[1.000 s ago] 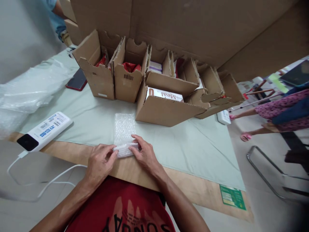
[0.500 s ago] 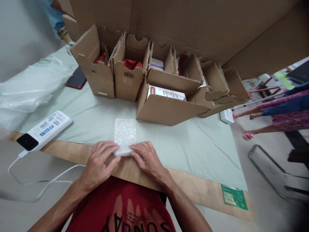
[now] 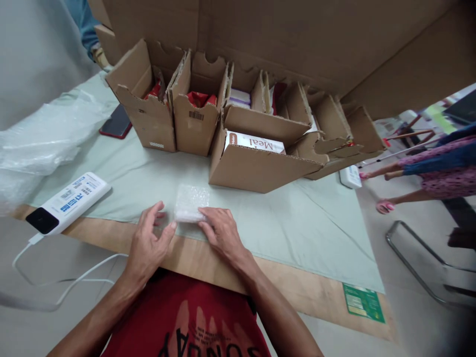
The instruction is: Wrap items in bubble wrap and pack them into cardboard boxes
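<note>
A small folded piece of bubble wrap (image 3: 189, 204) lies on the pale green cloth close to the table's front edge. My right hand (image 3: 224, 234) grips its near right corner between thumb and fingers. At its left side is my left hand (image 3: 149, 243), open, thumb and fingers apart; the thumb tip is close to the wrap's near left corner. Whether anything is inside the folded wrap I cannot tell.
Behind stands a row of cardboard bins (image 3: 201, 131) with packets inside; a front box (image 3: 253, 171) holds a white carton (image 3: 255, 142). At left are a power bank (image 3: 80, 196) with a cable, a phone (image 3: 116, 121) and plastic wrap (image 3: 48, 134). People stand beyond the table.
The bubble wrap has been rolled or folded away from me and is now shorter. My left hand has let go and moved off to the left; my right hand keeps hold.
</note>
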Available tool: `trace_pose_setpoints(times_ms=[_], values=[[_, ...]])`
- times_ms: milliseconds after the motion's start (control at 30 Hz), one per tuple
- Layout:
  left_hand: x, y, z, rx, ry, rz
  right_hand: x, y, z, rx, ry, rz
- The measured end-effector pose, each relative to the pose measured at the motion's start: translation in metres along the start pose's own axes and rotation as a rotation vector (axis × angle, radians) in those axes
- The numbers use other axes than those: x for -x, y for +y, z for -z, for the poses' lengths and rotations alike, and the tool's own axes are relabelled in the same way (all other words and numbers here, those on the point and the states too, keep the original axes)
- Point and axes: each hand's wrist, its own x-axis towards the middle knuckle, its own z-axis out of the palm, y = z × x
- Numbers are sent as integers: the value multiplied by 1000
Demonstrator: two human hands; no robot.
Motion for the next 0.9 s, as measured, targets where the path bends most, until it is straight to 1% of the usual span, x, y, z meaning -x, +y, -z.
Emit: trace_pose_setpoints(times_ms=[67,133,200,233,267,333,367,400,433,467,500,533,567,633,700,733,767,800,833,867,900], values=[[14,8,-3,313,-70,212,5,-6,4,-148,13,-120],[22,15,-11,590,-177,368,14,-13,6,-307,-36,-196],[25,20,-20,756,-261,442,24,-19,8,-400,-73,-221],[24,21,-23,797,-280,453,28,-21,9,-397,-60,-216],[23,22,-25,813,-289,452,31,-21,11,-366,-18,-211],[21,22,-26,787,-318,420,35,-18,18,-287,124,-216],[20,23,-25,752,-360,394,36,-15,23,-281,182,-228],[20,23,-23,709,-426,369,36,-12,29,-315,207,-246],[19,25,-21,658,-504,343,35,-9,36,-385,197,-268],[19,27,-20,598,-584,312,34,-7,42,-480,151,-288],[19,29,-19,529,-643,273,33,-5,47,-581,83,-304],[19,31,-20,453,-675,227,32,-3,51,-667,6,-316],[19,33,-23,375,-675,180,32,-2,54,-725,-66,-327],[19,37,-30,250,-621,108,33,-1,58,-754,-158,-350],[19,41,-37,182,-594,89,36,1,64,-699,-196,-367],[18,43,-40,168,-613,83,38,1,70,-653,-207,-370],[17,45,-42,163,-636,66,41,1,79,-600,-208,-365],[14,48,-43,161,-655,35,43,1,91,-544,-204,-352],[11,50,-44,163,-649,-6,46,-1,106,-491,-190,-330],[7,53,-44,167,-620,-49,48,-2,124,-450,-156,-302],[3,54,-45,167,-572,-89,48,-4,144,-425,-91,-270]])
